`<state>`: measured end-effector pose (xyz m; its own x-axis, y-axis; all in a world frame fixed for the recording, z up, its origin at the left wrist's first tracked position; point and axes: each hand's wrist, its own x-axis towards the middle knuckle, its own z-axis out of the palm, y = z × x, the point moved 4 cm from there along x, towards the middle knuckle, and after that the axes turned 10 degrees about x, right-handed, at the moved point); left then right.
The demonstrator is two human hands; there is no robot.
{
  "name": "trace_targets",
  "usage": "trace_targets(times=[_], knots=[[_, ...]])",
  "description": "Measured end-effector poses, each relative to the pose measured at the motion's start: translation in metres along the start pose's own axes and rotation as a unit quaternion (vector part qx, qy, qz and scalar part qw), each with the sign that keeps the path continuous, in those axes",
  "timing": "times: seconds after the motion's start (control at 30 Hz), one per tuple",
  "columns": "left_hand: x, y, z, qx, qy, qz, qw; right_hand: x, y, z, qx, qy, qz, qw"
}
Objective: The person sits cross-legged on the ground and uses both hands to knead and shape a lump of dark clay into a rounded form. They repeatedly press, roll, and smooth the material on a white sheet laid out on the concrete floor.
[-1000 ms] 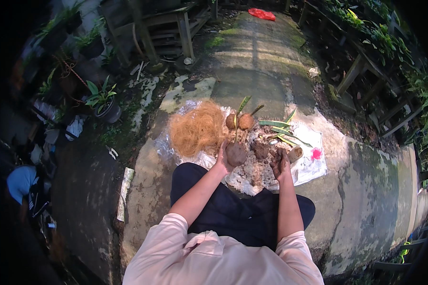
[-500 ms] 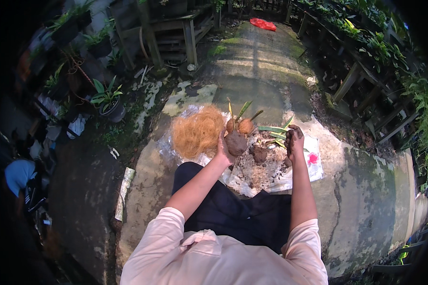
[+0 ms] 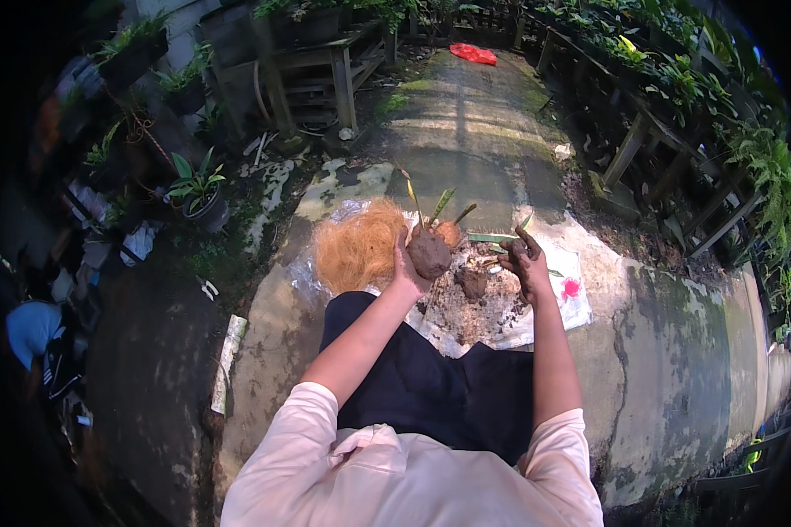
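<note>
My left hand (image 3: 402,270) cups a round ball of dark mud (image 3: 429,256) from its left side and below. A yellowish leaf (image 3: 412,193) rises from behind or out of the ball; which, I cannot tell. To the right, my mud-covered right hand (image 3: 527,269) hangs open with fingers spread, beside cut green variegated leaves (image 3: 490,237). Just behind the mud ball sits a brown fibre-wrapped ball (image 3: 450,233) with short leaves sticking up. A smaller lump of mud (image 3: 472,283) lies on the soil-strewn white sack (image 3: 553,309) between my hands.
A heap of orange-brown coconut fibre (image 3: 353,246) rests on clear plastic at the left. Pliers-like cutters (image 3: 208,288) and a pale strip (image 3: 228,363) lie farther left. A potted plant (image 3: 206,211) and wooden benches (image 3: 346,88) line the path; a red bag (image 3: 473,54) lies far ahead.
My right hand has lowered a little and moved left, its fingers spreading over the leaves. My left hand still holds the mud ball. The whole view has shifted slightly.
</note>
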<state>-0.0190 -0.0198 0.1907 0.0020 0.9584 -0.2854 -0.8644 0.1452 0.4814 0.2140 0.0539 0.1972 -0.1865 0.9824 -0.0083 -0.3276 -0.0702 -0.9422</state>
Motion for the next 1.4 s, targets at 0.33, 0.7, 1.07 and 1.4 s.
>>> trace_targets(times=[0.33, 0.7, 1.07, 1.4], knots=[[0.036, -0.003, -0.043, 0.041, 0.009, -0.051, 0.998, -0.045, 0.108, -0.014, 0.237, 0.137, 0.088, 0.958], [0.051, -0.049, -0.092, 0.004, 0.017, -0.074, 0.997, -0.041, 0.153, -0.029, 0.186, 0.150, 0.112, 0.965], [0.060, -0.065, -0.125, 0.016, 0.042, -0.069, 0.997, -0.042, 0.171, -0.018, 0.223, 0.068, 0.174, 0.957], [0.054, -0.087, -0.139, 0.016, 0.074, -0.090, 0.993, -0.040, 0.180, -0.042, 0.241, 0.096, 0.218, 0.941]])
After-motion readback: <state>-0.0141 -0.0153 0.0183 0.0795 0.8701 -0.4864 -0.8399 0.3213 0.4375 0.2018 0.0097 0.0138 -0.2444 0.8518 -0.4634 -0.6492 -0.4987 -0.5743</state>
